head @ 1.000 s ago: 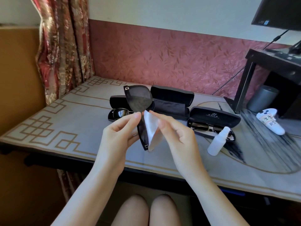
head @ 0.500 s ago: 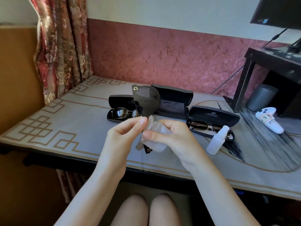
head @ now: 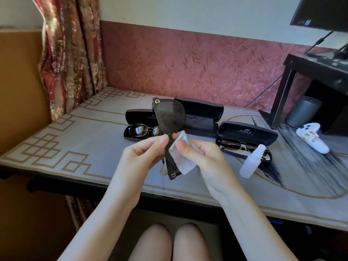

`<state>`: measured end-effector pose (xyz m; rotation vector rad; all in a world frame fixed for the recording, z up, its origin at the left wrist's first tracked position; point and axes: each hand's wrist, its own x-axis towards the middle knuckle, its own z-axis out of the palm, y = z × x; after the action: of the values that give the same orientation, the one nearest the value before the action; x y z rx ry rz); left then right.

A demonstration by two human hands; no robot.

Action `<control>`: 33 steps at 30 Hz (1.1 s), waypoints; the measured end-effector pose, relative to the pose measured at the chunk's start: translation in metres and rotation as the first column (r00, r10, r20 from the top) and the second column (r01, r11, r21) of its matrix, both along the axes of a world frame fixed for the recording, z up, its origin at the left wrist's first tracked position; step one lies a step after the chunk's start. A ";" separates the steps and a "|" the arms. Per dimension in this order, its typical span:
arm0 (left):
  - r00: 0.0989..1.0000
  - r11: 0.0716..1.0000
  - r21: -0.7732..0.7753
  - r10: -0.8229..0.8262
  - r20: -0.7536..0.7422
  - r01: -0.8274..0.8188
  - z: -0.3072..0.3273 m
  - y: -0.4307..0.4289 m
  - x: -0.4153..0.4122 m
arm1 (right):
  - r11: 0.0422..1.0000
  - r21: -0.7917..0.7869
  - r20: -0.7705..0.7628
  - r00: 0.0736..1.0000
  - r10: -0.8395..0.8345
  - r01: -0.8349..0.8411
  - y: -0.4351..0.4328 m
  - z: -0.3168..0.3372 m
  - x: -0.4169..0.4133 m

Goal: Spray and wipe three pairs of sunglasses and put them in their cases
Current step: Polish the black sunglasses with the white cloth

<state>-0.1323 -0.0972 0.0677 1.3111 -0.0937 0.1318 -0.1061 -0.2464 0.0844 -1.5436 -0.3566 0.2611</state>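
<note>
A: Table [head: 56, 140] first. What lay beyond the hands?

B: Three cases, all open. The empty case [head: 201, 112] stood straight past both hands. The left-side case [head: 139, 116], beyond the left hand [head: 143, 157], held a metal-framed pair [head: 141, 129]. The right-side case [head: 248, 132], past the right hand [head: 203, 157], held a second pair [head: 231, 144].

A: So two pairs were done?

B: Judged likely, since both lay in their cases with the lids up. Whether they had been sprayed and wiped, could not tell.

A: The third pair?

B: The black sunglasses [head: 169, 117] were held in the air between the hands, one lens above the other. The left hand pinched the bridge between thumb and forefinger.

A: Spray bottle?

B: The spray bottle [head: 251, 162] stood upright, right of the right hand and in front of the right-side case, untouched.

A: And the cloth?

B: The white cloth [head: 188, 166] was pinched in the curled right hand, against the lower lens. Wiping step, by my reading.

A: What was left?

B: To finish the wipe, lay this pair in the empty case, and probably shut the lids.
</note>
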 end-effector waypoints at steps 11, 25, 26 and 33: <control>0.994 0.996 0.085 0.016 0.108 -0.025 0.003 -0.006 -0.006 | 0.970 0.027 -0.019 0.971 -0.240 0.241 0.018 0.003 0.000; 0.995 0.996 0.016 0.091 0.033 -0.091 -0.004 -0.003 -0.002 | 1.000 0.000 0.015 1.000 -0.014 0.014 0.003 -0.011 0.003; 0.996 0.996 0.014 0.087 0.028 -0.087 -0.004 -0.003 -0.002 | 1.000 0.005 0.012 1.000 0.011 -0.011 0.000 -0.013 0.004; 0.996 0.997 0.025 0.075 0.051 -0.076 -0.006 -0.010 -0.005 | 0.997 0.007 -0.034 0.997 0.076 -0.076 -0.005 -0.008 0.000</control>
<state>-0.1370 -0.1074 0.0614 1.3393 -0.0889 0.2285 -0.1060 -0.2511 0.0764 -1.5196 -0.3891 0.3454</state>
